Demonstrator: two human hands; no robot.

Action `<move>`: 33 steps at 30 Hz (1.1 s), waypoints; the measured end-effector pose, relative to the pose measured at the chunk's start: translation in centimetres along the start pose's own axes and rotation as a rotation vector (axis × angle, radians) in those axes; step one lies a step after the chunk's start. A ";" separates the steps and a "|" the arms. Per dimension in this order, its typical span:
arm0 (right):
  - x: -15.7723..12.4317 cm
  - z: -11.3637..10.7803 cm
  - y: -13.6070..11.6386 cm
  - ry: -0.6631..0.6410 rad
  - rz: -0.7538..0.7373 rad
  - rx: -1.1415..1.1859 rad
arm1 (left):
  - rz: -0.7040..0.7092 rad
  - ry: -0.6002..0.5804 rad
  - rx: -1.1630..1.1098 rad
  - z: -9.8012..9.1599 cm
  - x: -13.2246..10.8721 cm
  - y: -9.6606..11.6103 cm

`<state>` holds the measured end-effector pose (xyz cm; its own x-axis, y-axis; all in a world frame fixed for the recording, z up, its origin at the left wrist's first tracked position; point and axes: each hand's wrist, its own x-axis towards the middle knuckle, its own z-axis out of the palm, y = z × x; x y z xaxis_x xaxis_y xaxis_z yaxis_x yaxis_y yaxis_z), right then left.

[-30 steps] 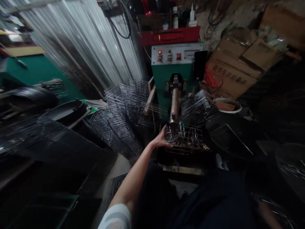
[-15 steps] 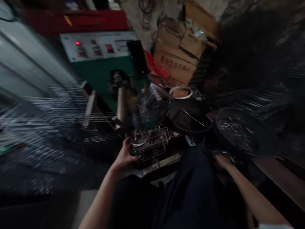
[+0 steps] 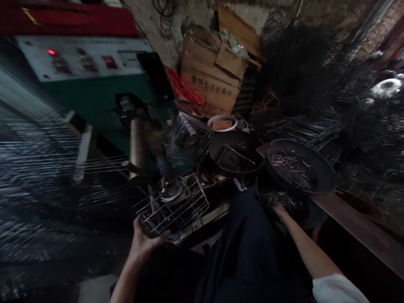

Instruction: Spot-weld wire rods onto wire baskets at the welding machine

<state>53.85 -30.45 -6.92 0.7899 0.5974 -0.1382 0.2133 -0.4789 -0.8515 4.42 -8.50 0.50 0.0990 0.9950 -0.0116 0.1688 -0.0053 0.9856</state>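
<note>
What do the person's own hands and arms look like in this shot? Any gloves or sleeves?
No gloves: the left hand and right hand are both bare. The right forearm is bare down to a loose white sleeve, and the left forearm is bare too, with no sleeve in view. A dark garment covers the body between them.

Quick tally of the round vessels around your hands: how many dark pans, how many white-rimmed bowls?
Dark round pans: 3
White-rimmed round bowls: 1
Total: 4
</note>
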 end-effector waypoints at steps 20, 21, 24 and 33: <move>-10.3 13.8 -31.1 -1.189 -1.042 -0.128 | 0.034 -0.206 -0.138 -1.5 -2.9 -0.9; -10.6 14.6 -31.0 -1.117 -1.185 -0.204 | 0.041 -0.206 -0.140 -1.6 -3.0 -1.0; -11.5 16.5 -29.8 -0.900 -1.488 -0.438 | 0.066 -0.204 -0.151 -1.6 -3.0 -1.4; -12.3 16.6 -27.5 -0.577 -1.759 -0.557 | 0.059 -0.202 -0.184 -1.8 -3.0 -1.9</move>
<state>28.71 -14.00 9.81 -0.7122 0.6150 0.3384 0.6577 0.7531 0.0155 2.03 -11.28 -1.04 0.3000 0.9534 0.0317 -0.0220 -0.0264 0.9994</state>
